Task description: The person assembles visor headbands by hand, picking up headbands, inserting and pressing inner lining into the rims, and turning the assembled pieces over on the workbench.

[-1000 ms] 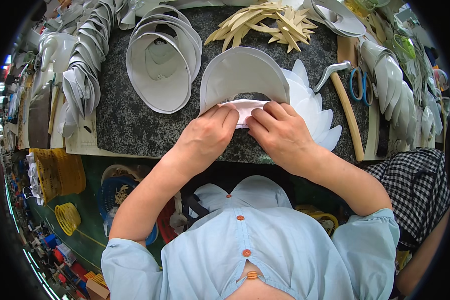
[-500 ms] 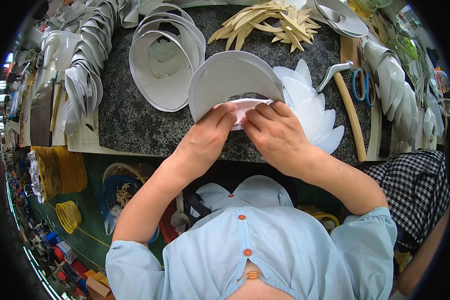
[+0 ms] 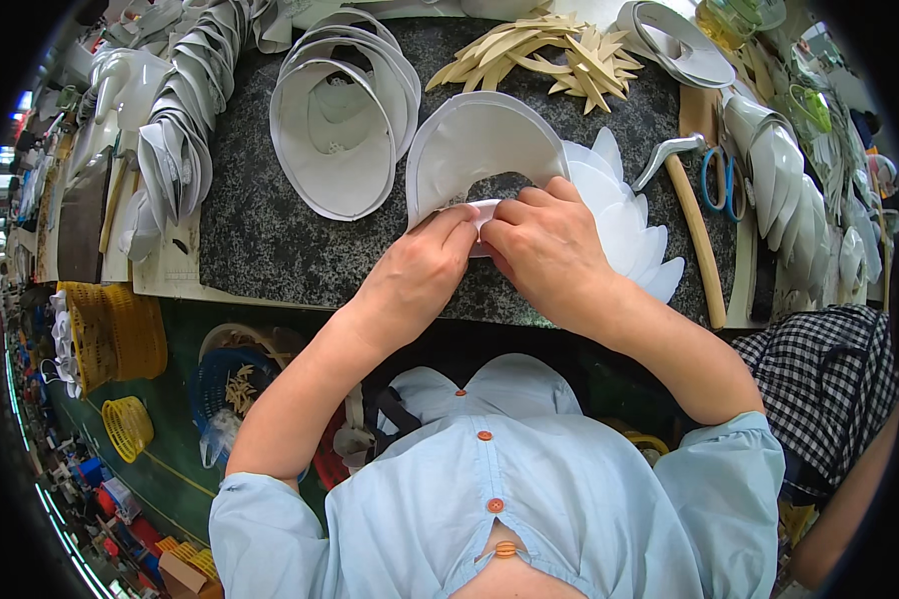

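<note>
Both my hands grip the near edge of a white shoe upper (image 3: 481, 125), its pale lining side facing up and its rounded end pointing away from me. The fingers of my left hand (image 3: 422, 268) are pinched on the band at the left of the opening. Close beside them, my right hand (image 3: 547, 245) pinches the same band from the right, fingers bent. My fingers hide much of this strip. Fanned-out white leaf-shaped pieces (image 3: 619, 215) lie just right of my right hand on the dark speckled work surface (image 3: 270, 250).
Nested white uppers (image 3: 335, 195) stand left of my hands. Beige curved strips (image 3: 504, 50) lie at the back. On the right are a wooden-handled hammer (image 3: 697, 240), blue-handled scissors (image 3: 722, 185) and stacked white uppers (image 3: 789, 195). Yellow baskets (image 3: 120, 339) stand below left. A person in checked cloth (image 3: 819, 389) is at right.
My hands have drawn closer together along the upper's near edge, and less of the pinkish band shows between them. The upper appears slightly farther right, while the whole view has also shifted a little.
</note>
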Action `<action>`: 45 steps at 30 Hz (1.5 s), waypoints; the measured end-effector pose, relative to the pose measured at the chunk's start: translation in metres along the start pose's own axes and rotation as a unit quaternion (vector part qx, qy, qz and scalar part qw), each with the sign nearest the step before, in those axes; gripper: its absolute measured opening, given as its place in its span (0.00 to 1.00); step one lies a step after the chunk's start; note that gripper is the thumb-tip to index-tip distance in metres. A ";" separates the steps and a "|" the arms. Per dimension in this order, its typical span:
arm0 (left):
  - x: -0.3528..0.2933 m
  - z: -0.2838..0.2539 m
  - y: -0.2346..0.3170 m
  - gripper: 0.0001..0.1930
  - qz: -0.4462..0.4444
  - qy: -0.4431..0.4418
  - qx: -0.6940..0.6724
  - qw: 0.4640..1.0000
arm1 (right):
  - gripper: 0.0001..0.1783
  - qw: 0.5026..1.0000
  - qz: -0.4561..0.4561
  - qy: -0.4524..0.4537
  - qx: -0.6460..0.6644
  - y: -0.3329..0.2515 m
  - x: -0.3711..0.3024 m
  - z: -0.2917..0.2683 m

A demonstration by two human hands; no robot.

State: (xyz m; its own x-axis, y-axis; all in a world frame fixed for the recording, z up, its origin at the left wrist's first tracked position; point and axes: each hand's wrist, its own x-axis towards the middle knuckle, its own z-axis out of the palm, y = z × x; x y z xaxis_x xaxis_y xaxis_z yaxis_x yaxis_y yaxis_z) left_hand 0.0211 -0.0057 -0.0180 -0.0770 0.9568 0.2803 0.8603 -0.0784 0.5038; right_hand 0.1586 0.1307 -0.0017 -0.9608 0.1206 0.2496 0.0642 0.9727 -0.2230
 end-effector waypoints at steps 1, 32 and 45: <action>-0.001 0.000 -0.001 0.12 0.002 0.005 0.000 1.000 | 0.02 1.000 -0.001 0.001 0.000 -0.001 0.001 0.001; -0.039 -0.002 -0.002 0.18 0.134 -0.035 0.225 0.964 | 0.09 0.975 -0.196 -0.019 -0.102 -0.005 -0.023 0.003; -0.025 -0.012 0.011 0.19 0.070 -0.044 0.261 0.962 | 0.17 0.974 -0.116 -0.044 -0.189 -0.008 -0.012 0.008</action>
State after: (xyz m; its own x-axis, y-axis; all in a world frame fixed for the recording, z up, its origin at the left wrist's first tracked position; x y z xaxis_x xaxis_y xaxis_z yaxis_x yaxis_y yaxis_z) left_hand 0.0259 -0.0336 -0.0093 0.0801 0.9689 0.2339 0.9968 -0.0777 -0.0196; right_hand 0.1677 0.1204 -0.0104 -0.9798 -0.1118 0.1656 -0.0781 0.9772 0.1974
